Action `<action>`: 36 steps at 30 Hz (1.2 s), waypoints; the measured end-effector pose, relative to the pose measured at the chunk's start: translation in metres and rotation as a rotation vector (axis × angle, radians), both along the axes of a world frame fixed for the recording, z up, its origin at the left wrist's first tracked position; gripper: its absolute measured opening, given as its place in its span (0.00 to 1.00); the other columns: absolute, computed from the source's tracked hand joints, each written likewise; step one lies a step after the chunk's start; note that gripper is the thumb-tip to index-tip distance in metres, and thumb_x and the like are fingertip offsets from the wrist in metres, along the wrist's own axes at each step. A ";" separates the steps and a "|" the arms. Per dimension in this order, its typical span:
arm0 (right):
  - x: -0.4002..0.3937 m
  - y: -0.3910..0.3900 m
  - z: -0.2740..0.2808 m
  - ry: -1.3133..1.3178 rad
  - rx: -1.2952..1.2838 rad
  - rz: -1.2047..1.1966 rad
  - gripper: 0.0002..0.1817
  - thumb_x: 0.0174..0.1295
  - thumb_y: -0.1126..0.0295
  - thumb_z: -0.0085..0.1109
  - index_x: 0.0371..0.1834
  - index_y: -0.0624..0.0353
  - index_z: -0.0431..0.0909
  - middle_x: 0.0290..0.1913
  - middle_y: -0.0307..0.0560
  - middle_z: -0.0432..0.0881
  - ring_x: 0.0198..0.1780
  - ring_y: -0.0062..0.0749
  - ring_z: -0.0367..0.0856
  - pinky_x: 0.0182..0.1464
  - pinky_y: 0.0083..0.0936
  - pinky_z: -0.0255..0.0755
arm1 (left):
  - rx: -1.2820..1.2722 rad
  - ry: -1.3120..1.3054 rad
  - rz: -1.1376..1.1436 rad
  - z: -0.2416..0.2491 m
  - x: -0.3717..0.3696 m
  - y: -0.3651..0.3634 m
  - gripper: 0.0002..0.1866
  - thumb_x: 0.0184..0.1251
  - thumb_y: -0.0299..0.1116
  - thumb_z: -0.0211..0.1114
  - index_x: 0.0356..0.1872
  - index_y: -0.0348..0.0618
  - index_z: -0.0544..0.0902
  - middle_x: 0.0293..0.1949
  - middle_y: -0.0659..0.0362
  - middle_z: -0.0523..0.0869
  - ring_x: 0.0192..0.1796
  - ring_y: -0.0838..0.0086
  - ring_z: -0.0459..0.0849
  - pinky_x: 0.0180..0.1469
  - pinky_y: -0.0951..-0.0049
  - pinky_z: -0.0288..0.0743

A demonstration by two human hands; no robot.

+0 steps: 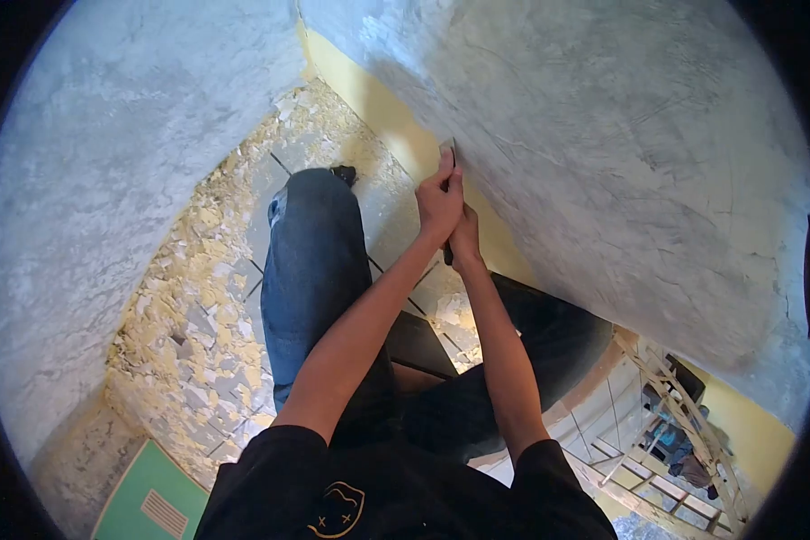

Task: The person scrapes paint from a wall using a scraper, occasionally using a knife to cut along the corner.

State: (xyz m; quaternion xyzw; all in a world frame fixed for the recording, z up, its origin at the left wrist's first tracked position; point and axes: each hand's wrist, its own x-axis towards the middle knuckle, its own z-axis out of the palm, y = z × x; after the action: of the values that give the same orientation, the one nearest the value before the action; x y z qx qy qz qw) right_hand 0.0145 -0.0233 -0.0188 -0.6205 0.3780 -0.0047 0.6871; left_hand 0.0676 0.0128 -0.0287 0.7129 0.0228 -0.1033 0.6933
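Observation:
A scraper (448,145) with a flat metal blade and a dark handle touches the lower part of the right wall, where a yellow painted strip (405,135) meets bare grey plaster (603,180). My left hand (440,202) is wrapped round the tool near its blade, with the thumb pointing up along it. Just below and to the right, my right hand (464,236) is closed round the handle, pressed against my left hand. The handle's dark end sticks out under my hands.
Yellow and white paint flakes (198,315) cover much of the tiled floor along the left wall (108,180). A green panel (148,495) lies at the lower left. A wooden ladder (666,486) and a heap of items (684,450) are at the lower right.

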 end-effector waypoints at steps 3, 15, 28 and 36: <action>-0.020 -0.007 0.001 0.051 0.082 0.027 0.28 0.71 0.44 0.37 0.42 0.60 0.75 0.17 0.36 0.70 0.12 0.18 0.62 0.14 0.21 0.56 | 0.028 0.021 -0.081 0.009 -0.015 0.002 0.22 0.69 0.31 0.58 0.64 0.52 0.71 0.18 0.66 0.72 0.25 0.86 0.67 0.27 0.80 0.66; -0.021 -0.008 0.003 0.091 0.066 -0.012 0.29 0.71 0.42 0.35 0.37 0.58 0.72 0.12 0.35 0.65 0.10 0.19 0.61 0.12 0.22 0.54 | -0.098 0.130 -0.139 0.013 -0.008 0.001 0.21 0.67 0.27 0.58 0.62 0.50 0.75 0.18 0.63 0.76 0.24 0.84 0.70 0.28 0.78 0.69; -0.019 -0.008 0.001 0.080 0.072 -0.033 0.29 0.70 0.40 0.36 0.38 0.57 0.74 0.13 0.34 0.67 0.11 0.18 0.62 0.13 0.21 0.55 | -0.033 0.024 -0.113 0.020 -0.005 0.000 0.15 0.63 0.28 0.59 0.52 0.42 0.79 0.22 0.42 0.79 0.22 0.63 0.75 0.32 0.65 0.71; -0.019 -0.005 0.001 0.132 0.074 -0.055 0.25 0.71 0.46 0.39 0.39 0.57 0.75 0.16 0.34 0.68 0.12 0.18 0.61 0.14 0.22 0.55 | 0.041 0.008 -0.046 0.016 -0.008 -0.004 0.13 0.63 0.29 0.60 0.47 0.36 0.80 0.29 0.38 0.80 0.32 0.46 0.80 0.35 0.62 0.72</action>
State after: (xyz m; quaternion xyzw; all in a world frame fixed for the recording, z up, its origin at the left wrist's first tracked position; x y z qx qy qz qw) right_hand -0.0044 -0.0278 -0.0173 -0.5831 0.4394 0.0314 0.6826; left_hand 0.0599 0.0089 -0.0131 0.7267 0.0115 -0.1216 0.6760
